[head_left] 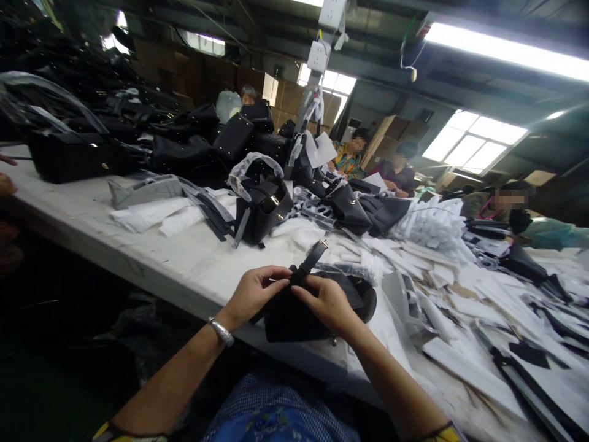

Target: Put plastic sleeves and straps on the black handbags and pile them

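Observation:
A black strap (307, 263) with a gold-coloured buckle at its upper end is pinched between my two hands. My left hand (256, 291) grips it from the left, thumb and fingers closed, and a silver bracelet circles that wrist. From the other side my right hand (326, 301) closes its thumb and fingers on the same strap. Under and behind the hands a black handbag (294, 322) lies at the table's front edge, partly covered by my right hand and forearm. Clear plastic wrap (347, 270) shows along its far side.
A black handbag with a wrapped handle (260, 215) stands just beyond my hands. A grey tape dispenser (407, 307) is at the right, beside scattered white paper strips (460, 294). Black bags pile up at the back left (184, 153). Several people sit across the table (197, 279).

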A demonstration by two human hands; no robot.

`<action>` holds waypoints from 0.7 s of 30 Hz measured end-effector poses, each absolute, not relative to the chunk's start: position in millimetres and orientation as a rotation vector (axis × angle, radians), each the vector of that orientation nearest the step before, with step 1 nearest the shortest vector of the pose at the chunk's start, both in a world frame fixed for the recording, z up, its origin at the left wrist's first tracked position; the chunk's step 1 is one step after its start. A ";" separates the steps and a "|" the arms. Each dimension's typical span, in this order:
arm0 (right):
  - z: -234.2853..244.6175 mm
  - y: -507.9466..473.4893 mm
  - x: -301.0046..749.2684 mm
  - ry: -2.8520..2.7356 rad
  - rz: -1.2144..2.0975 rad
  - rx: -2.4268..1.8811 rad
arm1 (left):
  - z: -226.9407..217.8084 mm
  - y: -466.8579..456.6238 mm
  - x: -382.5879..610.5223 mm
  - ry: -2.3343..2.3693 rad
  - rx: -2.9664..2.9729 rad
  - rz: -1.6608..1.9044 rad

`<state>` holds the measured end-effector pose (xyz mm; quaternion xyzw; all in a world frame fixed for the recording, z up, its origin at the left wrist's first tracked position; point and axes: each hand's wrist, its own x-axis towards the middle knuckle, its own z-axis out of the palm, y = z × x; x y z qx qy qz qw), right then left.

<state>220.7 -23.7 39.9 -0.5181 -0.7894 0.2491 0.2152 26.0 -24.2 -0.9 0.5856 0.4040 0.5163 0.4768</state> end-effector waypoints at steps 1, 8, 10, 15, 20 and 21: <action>40.0 -23.0 220.7 -2.186 0.704 -1.429 | -0.8 -23.7 26.9 0.984 1.420 1.273; 40.2 -24.5 218.1 -2.125 0.771 -1.420 | -12.3 -24.7 31.0 0.977 1.329 1.322; 40.4 -25.8 216.9 -2.111 0.783 -1.424 | -15.3 -26.1 29.1 0.980 1.336 1.312; 38.4 -25.1 215.9 -2.094 0.806 -1.413 | -17.5 -25.7 25.3 0.937 1.308 1.254; 31.2 -24.1 217.3 -2.039 0.803 -1.406 | -23.5 -18.9 27.8 0.889 1.233 1.234; 29.9 -24.5 217.5 -2.024 0.819 -1.391 | -25.2 -17.9 28.6 0.874 1.218 1.225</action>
